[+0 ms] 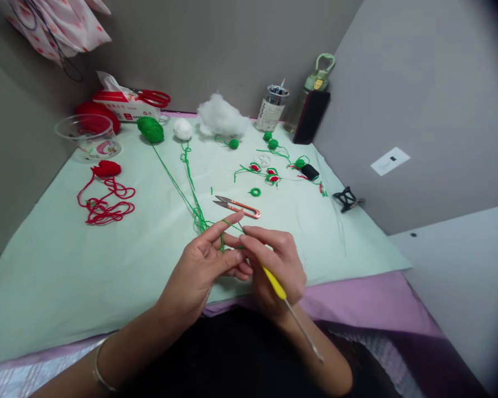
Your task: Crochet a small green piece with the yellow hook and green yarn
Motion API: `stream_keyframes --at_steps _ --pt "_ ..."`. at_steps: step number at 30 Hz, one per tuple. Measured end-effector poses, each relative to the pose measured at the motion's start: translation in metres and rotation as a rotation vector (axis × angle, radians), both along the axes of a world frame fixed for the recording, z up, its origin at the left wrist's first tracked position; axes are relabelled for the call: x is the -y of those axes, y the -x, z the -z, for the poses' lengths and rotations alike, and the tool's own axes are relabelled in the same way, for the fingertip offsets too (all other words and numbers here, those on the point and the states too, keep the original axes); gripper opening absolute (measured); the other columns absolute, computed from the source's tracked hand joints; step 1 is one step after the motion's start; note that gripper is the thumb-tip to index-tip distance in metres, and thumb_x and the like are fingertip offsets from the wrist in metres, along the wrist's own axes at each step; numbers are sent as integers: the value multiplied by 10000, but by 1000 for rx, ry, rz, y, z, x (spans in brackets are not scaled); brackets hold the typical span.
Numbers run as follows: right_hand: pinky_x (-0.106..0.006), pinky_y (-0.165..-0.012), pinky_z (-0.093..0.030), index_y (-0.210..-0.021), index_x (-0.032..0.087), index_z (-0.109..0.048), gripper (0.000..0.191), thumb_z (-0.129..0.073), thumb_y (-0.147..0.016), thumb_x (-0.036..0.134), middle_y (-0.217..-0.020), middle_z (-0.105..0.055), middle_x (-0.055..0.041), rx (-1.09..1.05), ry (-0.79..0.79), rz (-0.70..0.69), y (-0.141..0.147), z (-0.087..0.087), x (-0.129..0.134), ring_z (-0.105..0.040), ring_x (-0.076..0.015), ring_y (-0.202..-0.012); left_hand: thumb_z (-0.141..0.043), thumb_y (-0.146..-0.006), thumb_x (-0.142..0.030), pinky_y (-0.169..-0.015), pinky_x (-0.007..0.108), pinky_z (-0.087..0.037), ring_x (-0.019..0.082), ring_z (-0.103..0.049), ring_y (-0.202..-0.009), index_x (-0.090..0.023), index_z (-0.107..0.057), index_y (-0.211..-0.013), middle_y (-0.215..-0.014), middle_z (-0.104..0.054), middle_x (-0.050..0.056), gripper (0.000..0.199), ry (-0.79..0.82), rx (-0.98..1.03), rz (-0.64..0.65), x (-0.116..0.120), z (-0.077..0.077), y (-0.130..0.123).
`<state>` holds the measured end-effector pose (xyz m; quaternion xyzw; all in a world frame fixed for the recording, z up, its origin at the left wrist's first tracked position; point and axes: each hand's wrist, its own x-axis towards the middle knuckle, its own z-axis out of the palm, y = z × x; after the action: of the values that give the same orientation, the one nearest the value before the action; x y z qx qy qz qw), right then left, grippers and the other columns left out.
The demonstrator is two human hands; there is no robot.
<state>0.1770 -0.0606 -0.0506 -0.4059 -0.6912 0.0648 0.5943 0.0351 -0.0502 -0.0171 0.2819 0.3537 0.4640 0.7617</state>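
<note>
The left hand (205, 262) extends its index finger with green yarn (223, 241) looped over it; thumb and remaining fingers are drawn together. The right hand (278, 262) clamps one yellow-handled crochet hook (274, 283) beside the left fingertips. On the cloth (157, 260) beyond: one pair of thread snips (255, 213), one green ring (255, 188), four small green balls (233, 143).

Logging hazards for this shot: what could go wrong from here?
Green yarn bunches in loose loops beyond the left hand; it might knot when pulled.
The orange-handled snips lie just beyond that hand, blades apart; a careless reach could nick it.
The small green ring lies past the snips and could get brushed aside.
</note>
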Motion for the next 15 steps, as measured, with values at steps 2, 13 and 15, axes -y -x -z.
stream_keyframes --at_steps 2,13,15 --pt "-390 -779 -596 -1222 348 -737 378 -625 -948 114 -1135 -742 -72 -119 18 -18 2 1 0 -690 -217 -994 -833 -776 -142 -647 193 -572 96 -691 -657 -214 -666 -1330 -799 -681 -27 582 50 40 14 1 -2 0" --pt "-293 -682 -566 -948 257 -771 136 -691 -931 366 -918 -777 -43 -695 461 -354 -6 -5 -14 -687 -163 -782 -828 -790 -134 -888 212 -517 105 -664 -883 -273 -679 -1347 -965 -719 9 594 127 119 66 -4 2 2" --pt "-275 -637 -553 -924 247 -761 160 -707 -915 397 -866 -768 -32 -742 494 -385 -7 -6 -14 -650 -140 -688 -830 -785 -133 -844 196 -519 96 -657 -839 -260 -695 -1324 -930 -707 5 570 113 107 65 -4 2 3"
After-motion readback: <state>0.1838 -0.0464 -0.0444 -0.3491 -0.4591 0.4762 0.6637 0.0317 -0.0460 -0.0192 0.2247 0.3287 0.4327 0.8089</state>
